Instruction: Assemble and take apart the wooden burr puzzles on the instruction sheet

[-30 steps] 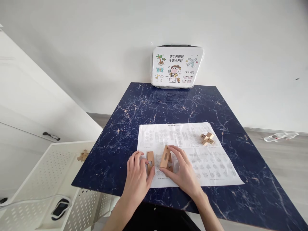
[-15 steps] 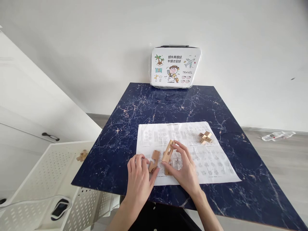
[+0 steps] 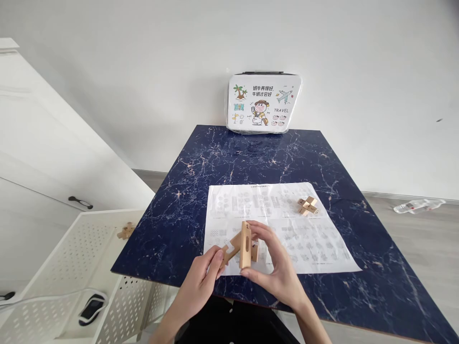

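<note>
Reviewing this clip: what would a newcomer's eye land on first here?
Probably the white, cartoon-printed case, standing at the far edge of the dark blue, marble-patterned table. Next, likely the light-brown, slotted wooden block in the right hand, beside the notched wooden piece in the left hand. A cross-shaped wooden cluster lies near the far right corner of the white printed paper sheet.

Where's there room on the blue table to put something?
Bare blue tabletop lies between the cartoon case and the printed sheet, and along the sheet's left and right sides. It's crowded over the sheet's near-left part: left hand, right hand, notched wooden blocks. A wooden cross sits near its far-right corner.
</note>
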A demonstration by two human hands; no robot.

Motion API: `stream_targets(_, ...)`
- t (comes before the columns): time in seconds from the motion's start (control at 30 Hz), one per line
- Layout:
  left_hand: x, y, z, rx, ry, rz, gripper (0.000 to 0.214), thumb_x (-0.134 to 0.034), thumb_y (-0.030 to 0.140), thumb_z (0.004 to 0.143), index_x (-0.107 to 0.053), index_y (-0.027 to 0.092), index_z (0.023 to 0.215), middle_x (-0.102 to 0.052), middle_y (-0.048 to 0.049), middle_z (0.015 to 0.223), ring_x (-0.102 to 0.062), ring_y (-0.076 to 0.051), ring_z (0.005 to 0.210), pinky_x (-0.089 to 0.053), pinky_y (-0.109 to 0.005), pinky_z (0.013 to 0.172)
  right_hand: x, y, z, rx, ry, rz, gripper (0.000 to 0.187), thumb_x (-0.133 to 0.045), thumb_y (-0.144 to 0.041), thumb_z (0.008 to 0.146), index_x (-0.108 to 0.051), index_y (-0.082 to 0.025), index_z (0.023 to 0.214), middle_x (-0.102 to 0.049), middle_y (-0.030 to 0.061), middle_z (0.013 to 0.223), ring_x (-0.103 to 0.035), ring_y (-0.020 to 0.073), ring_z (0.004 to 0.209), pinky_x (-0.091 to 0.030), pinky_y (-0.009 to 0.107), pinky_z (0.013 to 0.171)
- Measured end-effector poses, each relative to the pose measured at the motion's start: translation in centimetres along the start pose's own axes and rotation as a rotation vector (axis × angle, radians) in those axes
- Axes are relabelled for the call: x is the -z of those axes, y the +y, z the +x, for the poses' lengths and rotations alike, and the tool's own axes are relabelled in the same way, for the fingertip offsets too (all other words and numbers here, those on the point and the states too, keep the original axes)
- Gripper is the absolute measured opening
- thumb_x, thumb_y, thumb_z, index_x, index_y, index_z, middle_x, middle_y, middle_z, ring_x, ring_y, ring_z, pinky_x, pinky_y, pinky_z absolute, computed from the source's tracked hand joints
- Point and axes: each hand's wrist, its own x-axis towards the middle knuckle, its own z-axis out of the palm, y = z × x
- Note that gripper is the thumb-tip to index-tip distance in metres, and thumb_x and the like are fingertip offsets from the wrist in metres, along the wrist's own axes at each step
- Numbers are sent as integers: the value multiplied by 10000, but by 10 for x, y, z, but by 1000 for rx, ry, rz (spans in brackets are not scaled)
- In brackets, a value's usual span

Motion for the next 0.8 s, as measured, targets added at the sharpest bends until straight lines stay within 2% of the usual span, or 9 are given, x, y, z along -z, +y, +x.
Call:
stream_targets(0.13,7,0,-7,37,-122,-107,528,-340,641,1119,-485,232,818,-420,31,731,-412,-170,669,-400,-321,704,-1,-11,-1,-12,-80,67,731,-801,-631,916,-538,-336,1532,-577,140,1587,-553,393,1477,-560,546,1140)
stream_targets(0.33,9,-9,-11,67,-149,-178,540,-360,683,1101,-467,230,827,-412,32,740,-392,-165,672,-390,-321,717,1,-13,-8,-27,-84,117,740,-782,-647,927,-518,-341,1548,-567,134,1605,-510,395,1514,-493,598,1202)
stream_targets(0.53,10,-10,-12,81,-146,-180,563,-336,712,1092,-436,236,807,-399,33,727,-370,-170,671,-370,-327,719,0,-12,-12,-22,-54,94,705,-791,-593,948,-505,-355,1547,-545,114,1628,-475,372,1544,-467,587,1231)
stream_targets(0.63,10,-9,-13,66,-177,-198,554,-342,677,1108,-420,238,779,-407,36,695,-363,-169,656,-356,-339,730,0,-13,-13,-43,-18,82,694,-781,-614,945,-526,-330,1525,-541,135,1627,-457,397,1551,-486,604,1208)
stream_targets(0.8,13,-14,-15,38,-229,-294,526,-348,614,1138,-436,228,791,-412,40,688,-354,-160,651,-332,-340,730,4,-13,-17,-73,-45,104,722,-798,-599,938,-507,-350,1550,-525,121,1644,-451,393,1556,-462,600,1230)
